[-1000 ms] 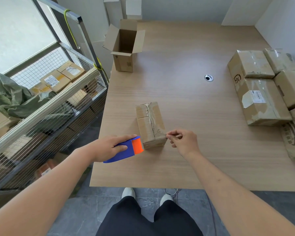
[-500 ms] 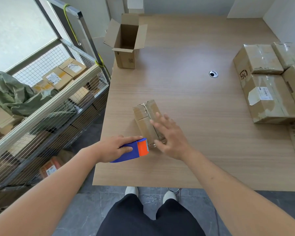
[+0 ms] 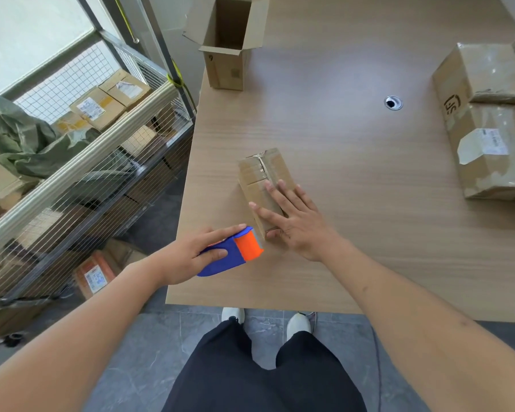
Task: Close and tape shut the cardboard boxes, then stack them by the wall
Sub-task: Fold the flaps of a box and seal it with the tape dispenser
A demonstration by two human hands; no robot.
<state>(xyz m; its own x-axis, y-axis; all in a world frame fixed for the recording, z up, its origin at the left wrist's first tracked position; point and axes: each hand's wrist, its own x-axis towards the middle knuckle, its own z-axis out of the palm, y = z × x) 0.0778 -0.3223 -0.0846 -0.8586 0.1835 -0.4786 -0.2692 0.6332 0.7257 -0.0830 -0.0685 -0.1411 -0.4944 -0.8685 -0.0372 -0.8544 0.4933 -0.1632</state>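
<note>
A small closed cardboard box [image 3: 260, 171] lies near the front left of the wooden table [image 3: 354, 162], with tape along its top seam. My right hand [image 3: 292, 221] presses flat on its near half, fingers straight and spread. My left hand [image 3: 191, 254] grips a blue and orange tape dispenser [image 3: 235, 251] just left of the box's near end. An open box [image 3: 228, 43] with raised flaps stands at the table's far left edge.
Taped boxes [image 3: 488, 120] lie stacked along the table's right side. A round cable hole [image 3: 393, 102] sits in the tabletop. A wire mesh cart [image 3: 81, 162] with parcels and a green sack stands left of the table. My legs and shoes show below the table's front edge.
My right hand went from pinching at the box's near right corner to lying flat on its top. The dispenser in my left hand stayed by the box's near end.
</note>
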